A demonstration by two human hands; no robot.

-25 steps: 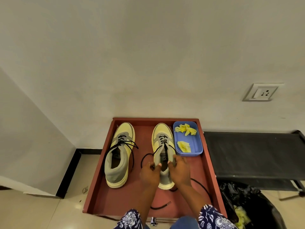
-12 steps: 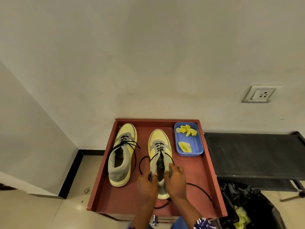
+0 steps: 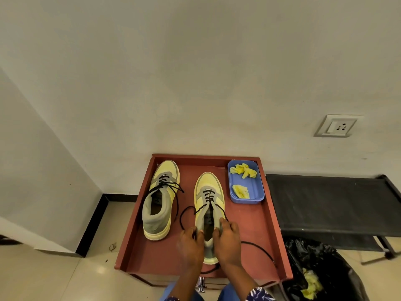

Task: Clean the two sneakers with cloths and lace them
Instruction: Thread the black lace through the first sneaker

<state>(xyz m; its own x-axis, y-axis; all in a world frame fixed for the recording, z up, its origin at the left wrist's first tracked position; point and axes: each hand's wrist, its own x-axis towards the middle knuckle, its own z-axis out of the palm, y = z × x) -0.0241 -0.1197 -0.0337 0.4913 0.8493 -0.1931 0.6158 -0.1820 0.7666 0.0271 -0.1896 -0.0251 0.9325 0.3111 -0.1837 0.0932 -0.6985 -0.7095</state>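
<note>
Head view: both hands grip the collar of the right sneaker (image 3: 208, 205) on the red surface (image 3: 256, 231). The left hand (image 3: 191, 244) has its fingers curled on the left edge, the right hand (image 3: 226, 242) on the right edge. Its black lace (image 3: 258, 249) trails loose. The left sneaker (image 3: 161, 198) stands apart. Yellow cloths (image 3: 244, 170) lie in the blue tray (image 3: 259, 192).

Both hands on the right sneaker, lacing in progress

The left hand (image 3: 191, 244) and right hand (image 3: 226, 241) grip the collar of the right sneaker (image 3: 209, 205) on the red table (image 3: 256, 235), apparently pinching its black lace (image 3: 184, 213). The laced left sneaker (image 3: 160, 198) stands beside it; a blue tray (image 3: 249, 192) holds yellow cloths (image 3: 243, 170).
</note>
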